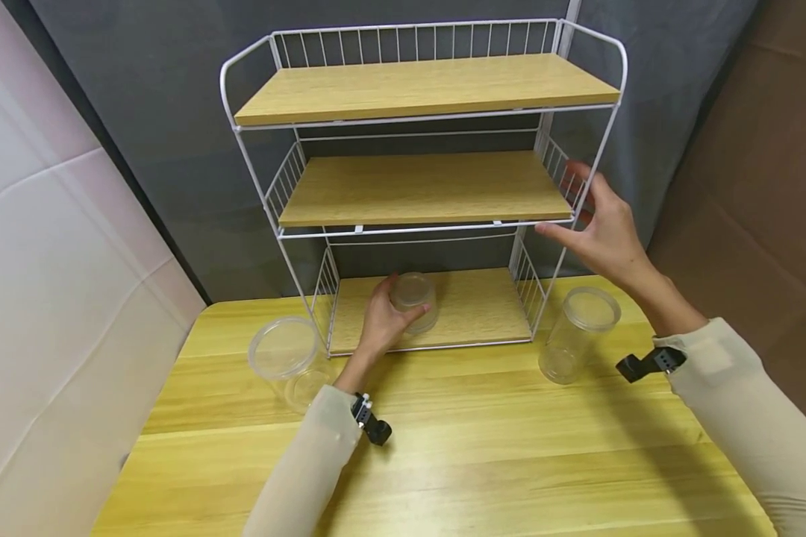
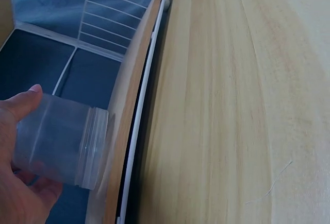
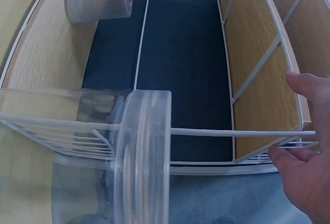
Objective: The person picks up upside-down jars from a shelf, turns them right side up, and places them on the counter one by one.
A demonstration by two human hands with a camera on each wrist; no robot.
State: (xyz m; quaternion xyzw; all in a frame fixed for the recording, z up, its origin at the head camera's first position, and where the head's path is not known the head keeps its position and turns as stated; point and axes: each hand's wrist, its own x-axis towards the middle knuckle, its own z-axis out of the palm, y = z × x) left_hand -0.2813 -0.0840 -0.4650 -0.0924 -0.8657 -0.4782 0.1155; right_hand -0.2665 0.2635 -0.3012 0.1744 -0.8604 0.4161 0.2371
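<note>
My left hand [image 1: 384, 321] holds a short clear plastic jar [image 1: 413, 298] over the bottom board of a white wire shelf rack [image 1: 423, 112]. In the left wrist view, the ridged end of this jar [image 2: 62, 141] faces the board and sits against or just over it. Its thumb and fingers lie on opposite sides of the jar. At the rack's right front, level with the middle board [image 1: 430, 186], my right hand [image 1: 607, 227] grips the frame. The thumb lies at the front rail and the fingers reach round the side wires, partly hidden behind them.
A tall clear jar [image 1: 574, 335] with a lid stands right of the rack, below my right forearm. Left of the rack stands a wider clear jar [image 1: 285, 358], near my left forearm. The wooden table [image 1: 470, 447] runs forward to a dark grey backdrop [image 1: 154, 112].
</note>
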